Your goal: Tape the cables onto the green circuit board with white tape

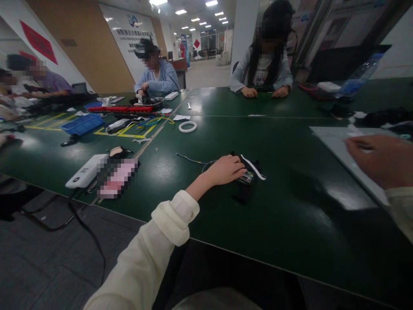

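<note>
My left hand [226, 169] is closed over a small black device with an exposed circuit board [248, 177], which lies on the green table. Its palm and fingers hide much of the device. A thin grey cable [190, 159] runs out to the left from under the hand. Beside the fingers, a white strip [253, 167] curves along the right of the device. At the far right, my right hand [382, 160] is raised over a grey sheet [351, 172], its thumb and forefinger curled together. Whether something is between those fingers cannot be made out.
A white power bank [87, 171], a pink phone [118, 178] and a white tape ring [187, 126] lie to the left. Farther off are a blue bin [82, 124], wires [155, 122] and a wrench [189, 106]. A bottle [361, 75] leans at right. Several people sit around.
</note>
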Action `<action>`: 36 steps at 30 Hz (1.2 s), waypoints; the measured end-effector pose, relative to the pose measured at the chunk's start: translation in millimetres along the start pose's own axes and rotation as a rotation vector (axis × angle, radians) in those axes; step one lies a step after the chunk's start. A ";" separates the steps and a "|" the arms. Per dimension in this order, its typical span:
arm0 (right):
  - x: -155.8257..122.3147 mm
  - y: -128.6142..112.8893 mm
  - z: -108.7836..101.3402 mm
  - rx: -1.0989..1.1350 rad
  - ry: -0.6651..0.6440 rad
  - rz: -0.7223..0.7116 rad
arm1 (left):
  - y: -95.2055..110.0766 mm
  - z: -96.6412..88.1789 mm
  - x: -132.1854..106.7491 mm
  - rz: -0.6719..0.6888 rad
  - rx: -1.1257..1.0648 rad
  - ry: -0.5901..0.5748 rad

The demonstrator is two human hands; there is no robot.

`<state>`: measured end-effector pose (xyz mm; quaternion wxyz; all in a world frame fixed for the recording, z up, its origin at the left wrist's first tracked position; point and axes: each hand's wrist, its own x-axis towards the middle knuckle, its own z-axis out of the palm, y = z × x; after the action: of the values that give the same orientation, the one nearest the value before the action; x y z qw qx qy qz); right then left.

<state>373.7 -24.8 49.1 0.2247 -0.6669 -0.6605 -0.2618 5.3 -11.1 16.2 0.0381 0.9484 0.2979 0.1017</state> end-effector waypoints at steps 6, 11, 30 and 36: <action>-3.1 -137.7 -34.3 0.287 0.099 -0.454 | -0.3 2.0 -0.3 0.025 0.019 0.025; -19.5 -212.2 -36.6 0.458 0.054 -0.782 | -10.2 15.8 1.2 0.058 0.019 0.110; -44.7 -226.5 -14.8 0.834 -0.106 -0.680 | -12.0 19.2 1.8 -0.005 -0.024 0.017; -47.1 -236.9 -31.8 1.451 -0.451 -0.125 | -10.7 15.3 -0.9 0.027 -0.015 0.048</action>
<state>135.9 -75.0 32.0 0.4513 -0.3508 -0.7333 0.3682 1.9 -3.1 -0.4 0.0365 0.9494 0.2849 0.1273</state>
